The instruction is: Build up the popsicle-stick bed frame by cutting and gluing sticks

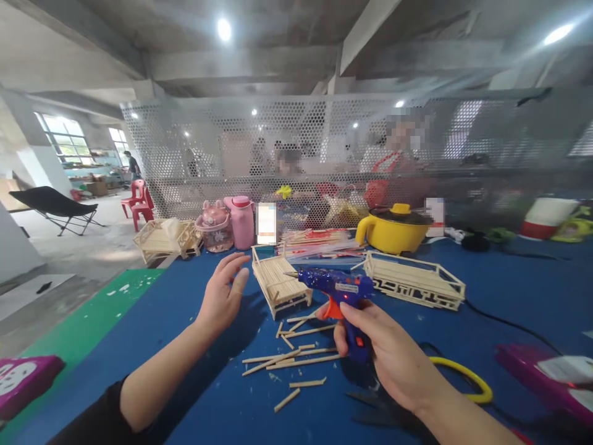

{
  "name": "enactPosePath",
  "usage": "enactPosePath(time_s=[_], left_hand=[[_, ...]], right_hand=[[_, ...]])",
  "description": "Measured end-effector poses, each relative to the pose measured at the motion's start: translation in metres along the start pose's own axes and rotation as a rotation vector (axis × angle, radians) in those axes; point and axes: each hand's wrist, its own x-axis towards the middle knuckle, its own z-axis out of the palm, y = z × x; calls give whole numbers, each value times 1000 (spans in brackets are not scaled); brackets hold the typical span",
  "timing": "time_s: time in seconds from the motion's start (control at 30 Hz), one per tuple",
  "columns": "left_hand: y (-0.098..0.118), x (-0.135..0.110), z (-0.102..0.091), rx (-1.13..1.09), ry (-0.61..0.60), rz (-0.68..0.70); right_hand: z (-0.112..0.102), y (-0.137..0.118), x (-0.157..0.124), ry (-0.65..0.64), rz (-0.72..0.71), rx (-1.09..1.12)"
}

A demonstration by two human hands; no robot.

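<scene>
In my right hand (380, 337) is a blue glue gun (336, 283) with an orange trigger, its nozzle pointing left. A small bed-like model of wooden sticks (280, 275) stands on the table just behind the nozzle; I cannot tell whether the two touch. My left hand (225, 287) hovers to the left of that model, fingers apart and holding nothing. Several loose wooden sticks (282, 358) lie scattered on the blue table (199, 383) below the model. A second stick model with a railing (414, 281) sits to the right of the glue gun.
A yellow pot (396, 230), a pink thermos (241, 222) and bundled sticks (319, 241) line the back, before a perforated metal screen (208, 142). Another stick model (169, 241) stands back left. Scissors with a yellow handle (484, 386) and a purple power strip (528, 371) lie right.
</scene>
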Motion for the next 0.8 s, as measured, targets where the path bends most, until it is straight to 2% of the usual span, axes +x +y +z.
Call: enactPosePath(time_s=[0.1, 0.2, 0.3, 0.4, 0.53, 0.8], left_hand=[[0, -4, 4, 98, -90, 163], [-8, 12, 8, 265, -211, 285], [-18, 35, 12, 376, -276, 385], [-25, 44, 17, 347, -308, 459], [-25, 40, 22, 273, -312, 531], [-22, 37, 26, 255, -307, 541]], right_hand=[[5, 9, -4, -8, 136, 73], [9, 10, -4, 9, 250, 143], [9, 8, -3, 53, 285, 180], [9, 8, -3, 67, 308, 204], [15, 13, -6, 49, 348, 229], [20, 26, -8, 49, 354, 248]])
